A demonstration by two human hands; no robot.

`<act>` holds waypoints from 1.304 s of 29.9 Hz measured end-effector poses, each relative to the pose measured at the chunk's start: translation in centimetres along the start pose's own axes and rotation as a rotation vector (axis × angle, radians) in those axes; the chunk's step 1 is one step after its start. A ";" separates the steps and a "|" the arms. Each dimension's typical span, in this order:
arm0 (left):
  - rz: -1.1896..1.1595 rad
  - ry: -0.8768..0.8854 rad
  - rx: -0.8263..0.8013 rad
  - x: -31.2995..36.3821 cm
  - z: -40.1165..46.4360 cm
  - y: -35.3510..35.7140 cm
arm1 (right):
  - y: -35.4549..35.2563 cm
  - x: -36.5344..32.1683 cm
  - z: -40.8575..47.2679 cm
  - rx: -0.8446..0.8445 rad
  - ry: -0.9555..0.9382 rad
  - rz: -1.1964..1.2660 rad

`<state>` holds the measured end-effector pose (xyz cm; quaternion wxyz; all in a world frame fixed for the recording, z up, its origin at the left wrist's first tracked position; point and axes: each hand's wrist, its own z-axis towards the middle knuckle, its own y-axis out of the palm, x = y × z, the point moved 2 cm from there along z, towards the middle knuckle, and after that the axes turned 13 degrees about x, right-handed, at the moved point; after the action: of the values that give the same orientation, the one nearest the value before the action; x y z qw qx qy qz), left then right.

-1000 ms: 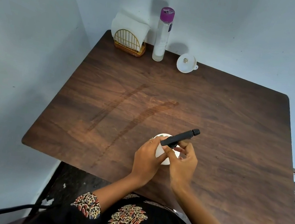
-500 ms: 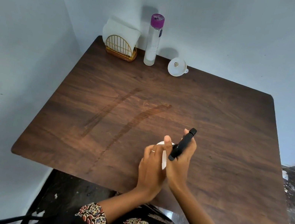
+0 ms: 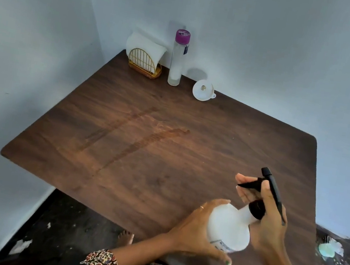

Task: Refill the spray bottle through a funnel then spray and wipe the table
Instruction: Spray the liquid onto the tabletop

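1. The left hand (image 3: 196,229) cups the round white plastic body of the spray bottle (image 3: 228,230), fingers and thumb curled round it, a ring on one finger
2. The right hand (image 3: 268,219) wraps the bottle's neck and black collar, thumb beside the black spray head (image 3: 272,190), fingers spread behind the trigger
3. The bottle is tilted, held above the near right part of the table, nozzle pointing away from the person; some print shows low on its body
4. The dark wood-grain table (image 3: 188,157) carries pale streaks across its middle
5. At the far edge stand a gold wire napkin holder with white napkins (image 3: 144,59), a tall clear bottle with a purple cap (image 3: 178,59) and a small white funnel (image 3: 203,90)
6. Pale blue-grey walls meet at the corner behind; the floor is dark and speckled
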<state>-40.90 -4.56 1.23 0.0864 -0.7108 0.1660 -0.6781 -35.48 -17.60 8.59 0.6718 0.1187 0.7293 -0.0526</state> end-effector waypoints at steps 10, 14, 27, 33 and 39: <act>-0.234 -0.294 0.107 4.4 -1.6 15.2 | -12.0 -0.7 3.1 -0.260 0.214 -0.114; -0.292 -0.348 0.093 6.2 -2.6 18.1 | -14.0 -0.7 3.2 -0.277 0.301 -0.224; -0.362 -0.557 0.169 5.1 -3.5 21.1 | -12.1 1.7 3.1 -0.114 0.370 -0.300; -0.351 -0.570 0.145 4.6 -4.0 20.4 | -12.2 1.6 2.7 -0.149 0.353 -0.274; -0.366 -0.601 0.119 4.7 -4.3 19.9 | -11.4 1.4 2.2 -0.120 0.334 -0.287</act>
<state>-47.40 -24.29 -0.98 0.0498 -0.8902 -0.0368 -0.4512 -36.22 -28.96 6.03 0.5331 -0.0193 0.8416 -0.0838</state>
